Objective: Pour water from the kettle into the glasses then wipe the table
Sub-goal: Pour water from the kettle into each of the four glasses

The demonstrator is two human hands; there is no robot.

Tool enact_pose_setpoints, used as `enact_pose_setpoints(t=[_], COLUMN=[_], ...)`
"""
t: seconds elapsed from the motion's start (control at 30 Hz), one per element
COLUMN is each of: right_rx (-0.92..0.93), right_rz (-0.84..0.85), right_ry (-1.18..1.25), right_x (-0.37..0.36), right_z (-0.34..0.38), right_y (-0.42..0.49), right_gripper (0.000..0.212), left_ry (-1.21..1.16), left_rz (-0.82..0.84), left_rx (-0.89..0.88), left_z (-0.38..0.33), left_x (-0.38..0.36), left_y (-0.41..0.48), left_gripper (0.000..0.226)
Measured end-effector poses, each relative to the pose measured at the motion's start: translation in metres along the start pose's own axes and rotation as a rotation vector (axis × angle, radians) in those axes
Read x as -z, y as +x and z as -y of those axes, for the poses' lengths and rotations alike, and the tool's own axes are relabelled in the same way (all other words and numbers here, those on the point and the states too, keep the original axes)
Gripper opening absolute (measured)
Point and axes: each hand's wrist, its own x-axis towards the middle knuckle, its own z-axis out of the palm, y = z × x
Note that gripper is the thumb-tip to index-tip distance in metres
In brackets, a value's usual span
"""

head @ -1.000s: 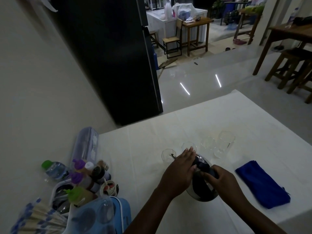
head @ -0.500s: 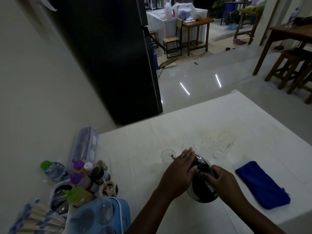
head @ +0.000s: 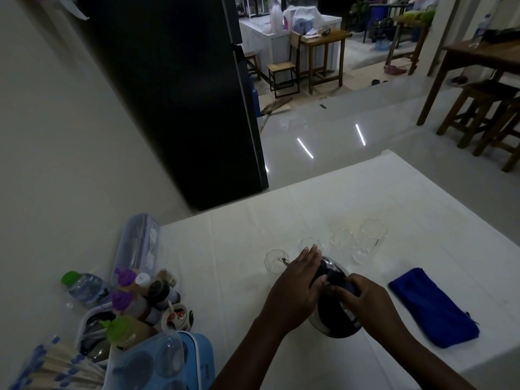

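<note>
The kettle (head: 333, 323) is tilted low over the counter (head: 225, 249), its spout right at the leftmost glass (head: 273, 261). Handle-to-spout axis runs near-right to far-left. The right hand (head: 365, 301) has its grip wrapped round the handle. The left hand (head: 295, 288) lies flat on the lid w/ fingers straight, nearer the glass. The blue cloth (head: 433, 308) lies just right of the kettle. No readable writing; labels on the bottles (head: 132, 302) are too blurry.

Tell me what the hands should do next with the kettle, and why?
Probably tip the kettle a little more so water runs into the leftmost glass. The spout sits right at that glass's rim, the right hand grips the handle, and the left hand rests flat on the lid. I can't make out any water in that glass.
</note>
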Motion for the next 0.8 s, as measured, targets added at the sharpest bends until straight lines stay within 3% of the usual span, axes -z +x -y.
enact_pose_setpoints(t=[0.8], right_rx=[0.003], right_rz=[-0.024], right_ry=[-0.01], right_x=[0.0008], right_z=[0.0019], right_y=[0.002], right_gripper=[0.01], left_ry=[-0.025], left_rz=[-0.014], left_rx=[0.064], left_z=[-0.0034], left_x=[-0.0044], left_y=[0.003], left_gripper=[0.06])
